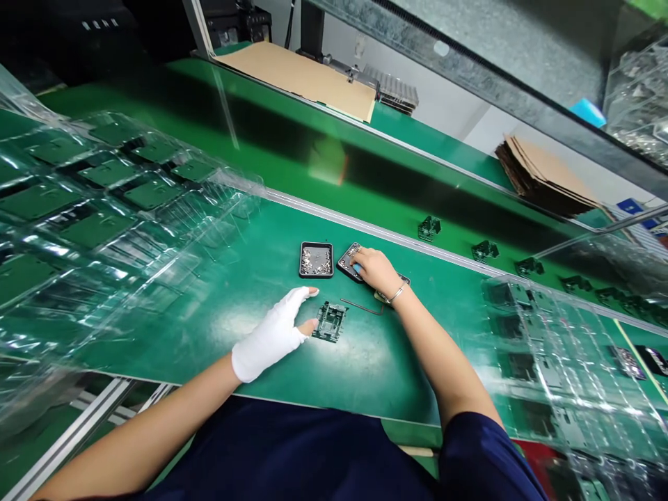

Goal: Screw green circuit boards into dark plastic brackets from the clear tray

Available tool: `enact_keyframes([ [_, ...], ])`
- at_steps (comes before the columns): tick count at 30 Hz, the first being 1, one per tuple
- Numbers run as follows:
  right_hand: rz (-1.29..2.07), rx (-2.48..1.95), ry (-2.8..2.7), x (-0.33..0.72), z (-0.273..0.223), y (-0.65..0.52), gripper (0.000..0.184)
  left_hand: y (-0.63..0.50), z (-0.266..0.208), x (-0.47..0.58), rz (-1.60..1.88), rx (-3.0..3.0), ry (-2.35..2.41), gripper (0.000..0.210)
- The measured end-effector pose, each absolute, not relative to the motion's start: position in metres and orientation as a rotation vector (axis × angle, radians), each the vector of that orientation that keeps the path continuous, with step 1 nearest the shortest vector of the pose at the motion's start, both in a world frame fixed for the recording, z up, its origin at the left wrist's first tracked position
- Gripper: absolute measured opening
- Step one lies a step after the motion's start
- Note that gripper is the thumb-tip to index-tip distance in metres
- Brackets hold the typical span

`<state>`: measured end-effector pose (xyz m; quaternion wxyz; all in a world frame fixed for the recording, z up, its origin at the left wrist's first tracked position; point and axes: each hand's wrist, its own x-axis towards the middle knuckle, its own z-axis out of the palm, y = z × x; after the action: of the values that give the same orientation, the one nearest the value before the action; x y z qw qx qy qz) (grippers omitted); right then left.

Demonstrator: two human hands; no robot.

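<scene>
HIDDEN: whether the thumb of the left hand (276,332) touches the part (330,321), centre frame, unclear; fingertips of the right hand (374,268) half hidden at the angled tray (346,273) | POSE: left slants in from lower left; right bends over tray | FINGERS: left spread wide, ungripping; right bunched, hold cannot be told
</scene>
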<state>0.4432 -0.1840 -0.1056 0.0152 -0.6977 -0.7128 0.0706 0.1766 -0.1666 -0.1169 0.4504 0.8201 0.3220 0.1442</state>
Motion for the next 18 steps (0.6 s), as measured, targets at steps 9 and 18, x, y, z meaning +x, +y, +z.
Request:
enact_keyframes([
  [9,0.24,-2.215,-2.17,0.445,-0.102,-0.185,0.031,-0.168,-0.125,0.181,0.396,2.015,0.765,0.047],
  [18,0.13,-2.217,-2.095,0.433,-0.091,-0.199,0.018,-0.163,-0.11,0.176,0.635,2.031,0.773,0.034],
])
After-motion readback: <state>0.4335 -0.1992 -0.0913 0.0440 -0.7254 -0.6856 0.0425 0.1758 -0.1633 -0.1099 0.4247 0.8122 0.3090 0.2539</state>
